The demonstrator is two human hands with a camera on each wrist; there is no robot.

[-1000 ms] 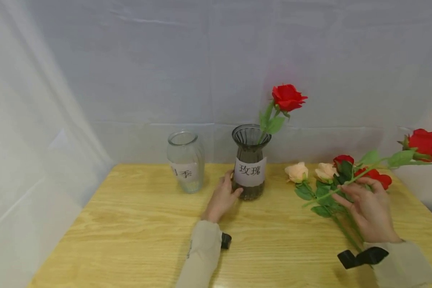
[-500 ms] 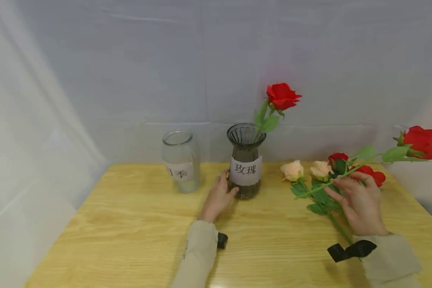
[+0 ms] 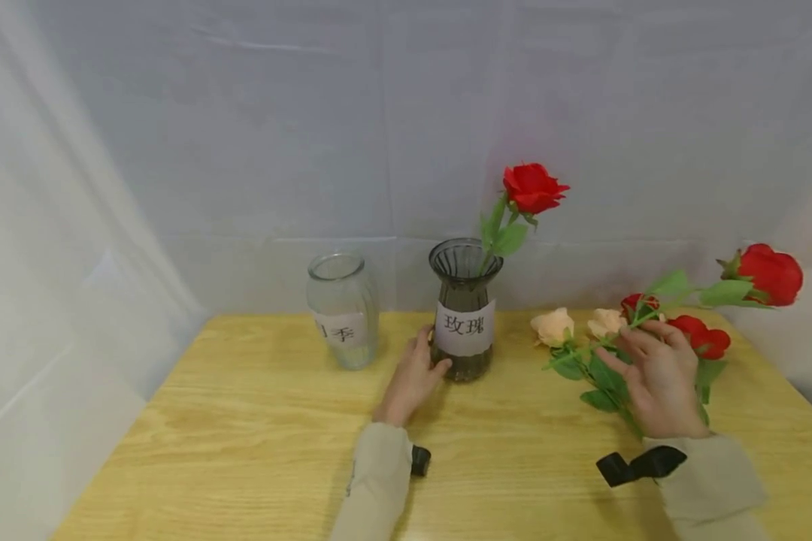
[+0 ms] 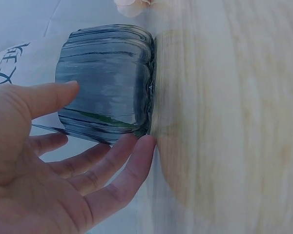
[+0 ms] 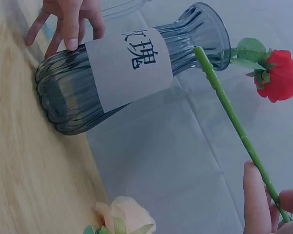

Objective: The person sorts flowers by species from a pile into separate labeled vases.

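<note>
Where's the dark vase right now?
In the head view, the dark vase stands near the back of the table, right of the clear vase, with the left hand at its lower left side.

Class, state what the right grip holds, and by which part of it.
The right grip holds a full-petalled red rose by its slender green stem, partway up, leaving the bare end free.

Staged studio-like corner: pale creased sheeting [image 3: 243, 150] behind and left of wood-grain table [image 3: 257, 451].

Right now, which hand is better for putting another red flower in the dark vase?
Probably the right hand: its fingers pinch a red flower by its stem; the left hand touches the dark vase.
</note>
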